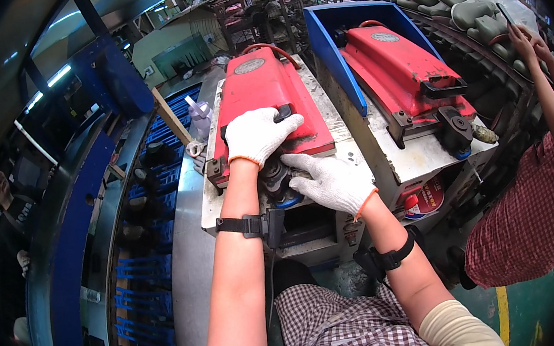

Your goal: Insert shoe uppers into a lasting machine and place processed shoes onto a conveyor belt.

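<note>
In front of me is a machine with a red metal cover (257, 84). My left hand (259, 134), in a white knit glove with an orange cuff, lies over the cover's front end, its fingers curled over the black handle (283, 112). Below the cover's front edge sticks out a dark rounded piece (276, 178) with a blue lower edge. Beside it on the right is my right hand (337, 179), gloved the same way. Its thumb and fingers are spread apart at the dark piece, and the fingertips seem to touch it. A black strapped device sits on each forearm.
A second red-covered machine (395, 79) stands at right within a blue guard (340, 65). A purple bottle (200, 117) and a metal ledge (190, 249) are at left, beside blue racks (143, 295). At right, a person (531, 214) reaches toward a rack of green shoe-like forms (473, 14).
</note>
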A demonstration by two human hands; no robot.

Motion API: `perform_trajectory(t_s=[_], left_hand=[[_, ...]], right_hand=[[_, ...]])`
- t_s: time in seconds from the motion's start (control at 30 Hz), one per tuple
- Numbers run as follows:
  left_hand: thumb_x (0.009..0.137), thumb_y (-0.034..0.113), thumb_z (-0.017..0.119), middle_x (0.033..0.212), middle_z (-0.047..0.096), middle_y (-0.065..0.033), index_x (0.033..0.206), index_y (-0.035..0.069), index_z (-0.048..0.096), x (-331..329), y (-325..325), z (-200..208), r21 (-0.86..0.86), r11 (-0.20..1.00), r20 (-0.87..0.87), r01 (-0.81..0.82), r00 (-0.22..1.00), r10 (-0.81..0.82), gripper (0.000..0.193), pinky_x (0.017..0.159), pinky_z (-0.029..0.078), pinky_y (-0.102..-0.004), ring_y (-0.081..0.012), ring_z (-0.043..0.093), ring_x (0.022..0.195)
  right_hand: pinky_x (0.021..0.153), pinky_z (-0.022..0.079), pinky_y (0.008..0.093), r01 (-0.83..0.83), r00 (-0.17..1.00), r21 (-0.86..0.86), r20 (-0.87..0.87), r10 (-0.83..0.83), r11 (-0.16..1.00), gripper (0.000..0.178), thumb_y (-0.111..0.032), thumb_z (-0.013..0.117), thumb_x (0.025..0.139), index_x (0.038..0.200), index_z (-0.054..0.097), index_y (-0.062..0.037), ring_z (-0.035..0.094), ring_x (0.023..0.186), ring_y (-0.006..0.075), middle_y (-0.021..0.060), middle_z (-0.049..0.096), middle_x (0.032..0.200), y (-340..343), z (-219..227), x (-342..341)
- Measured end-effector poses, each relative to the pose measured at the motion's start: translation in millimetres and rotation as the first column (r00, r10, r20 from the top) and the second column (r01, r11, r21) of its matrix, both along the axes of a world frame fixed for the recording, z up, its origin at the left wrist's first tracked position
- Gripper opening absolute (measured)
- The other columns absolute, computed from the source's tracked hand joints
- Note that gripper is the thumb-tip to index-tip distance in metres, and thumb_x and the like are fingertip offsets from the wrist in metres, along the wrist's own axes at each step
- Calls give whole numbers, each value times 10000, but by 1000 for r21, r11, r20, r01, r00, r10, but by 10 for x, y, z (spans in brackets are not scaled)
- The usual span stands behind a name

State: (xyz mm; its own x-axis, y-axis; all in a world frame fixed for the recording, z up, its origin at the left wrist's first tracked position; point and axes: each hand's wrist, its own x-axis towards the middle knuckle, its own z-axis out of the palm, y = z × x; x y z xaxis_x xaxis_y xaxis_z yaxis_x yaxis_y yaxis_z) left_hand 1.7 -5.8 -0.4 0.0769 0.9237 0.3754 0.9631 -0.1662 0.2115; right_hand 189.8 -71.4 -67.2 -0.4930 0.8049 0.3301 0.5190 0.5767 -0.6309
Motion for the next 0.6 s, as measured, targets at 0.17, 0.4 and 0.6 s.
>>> perform_trajectory(t_s=[0.17,0.4,0.6], left_hand=[[842,763,650,847,757,-158,864,108,798,-7,3,-8,-4,1000,7,0,1000,0,672,749,551,-450,-346,747,831],[842,758,654,823,750,-157,847,106,795,-14,22,-27,9,1000,15,5,1000,-6,667,735,548,-441,-338,745,812],[841,753,659,813,748,-154,845,106,794,-24,29,-39,22,1000,15,12,1000,-12,661,727,548,-438,-336,743,798]], right_hand=[[1025,547,477,-5,1000,12,2,5,1000,542,-426,627,1020,1478,608,-137,711,1168,386,194,729,1293,-7,10,4],[1032,544,472,-6,1000,-12,7,6,1000,543,-426,618,1025,1483,606,-135,706,1182,383,193,723,1313,-16,29,12],[1032,544,471,-9,1000,-6,-6,9,1000,539,-421,613,1028,1486,605,-136,707,1180,387,194,723,1312,0,7,3]])
